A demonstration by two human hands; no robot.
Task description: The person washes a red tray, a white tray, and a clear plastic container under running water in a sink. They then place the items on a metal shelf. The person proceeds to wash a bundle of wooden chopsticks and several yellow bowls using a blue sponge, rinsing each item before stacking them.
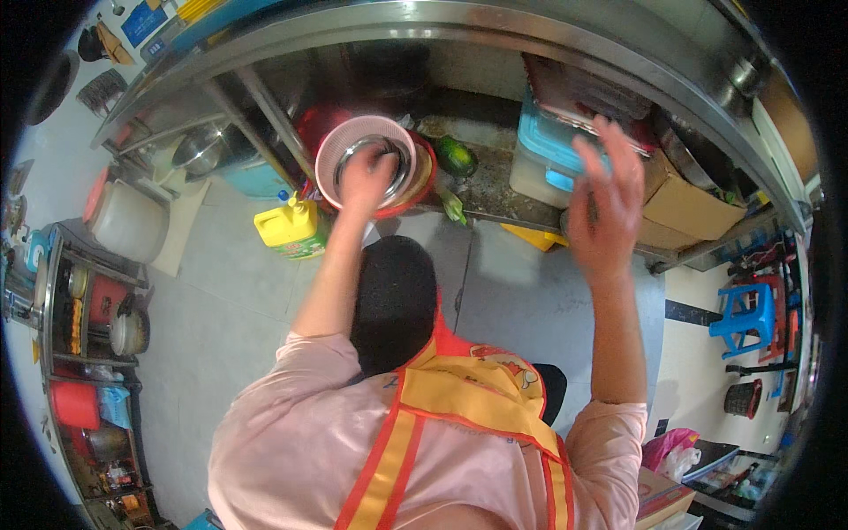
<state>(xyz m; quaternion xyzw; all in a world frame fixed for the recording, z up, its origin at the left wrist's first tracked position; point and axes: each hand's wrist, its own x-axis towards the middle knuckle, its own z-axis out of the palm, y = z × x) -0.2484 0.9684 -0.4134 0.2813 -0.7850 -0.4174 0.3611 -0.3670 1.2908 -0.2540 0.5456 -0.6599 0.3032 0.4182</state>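
Observation:
My left hand (369,177) reaches into a pink plastic colander (326,159), its fingers over a round metal bowl (343,159) inside it; whether they grip the bowl I cannot tell. The colander rests on a red basin (424,189). My right hand (606,199), raised with fingers apart, holds nothing and is slightly blurred. Behind it, on the low shelf, stands a clear storage box with a blue lid (540,136). A green squash-like vegetable (456,156) lies between the basin and the box, near a leafy green piece (453,205).
A steel table edge (437,23) arches overhead, with metal legs (275,122) at left. A yellow jug with a pump (288,225) stands on the floor. A cardboard box (692,205) is at right, a blue stool (745,318) beyond, and a loaded rack (53,318) far left.

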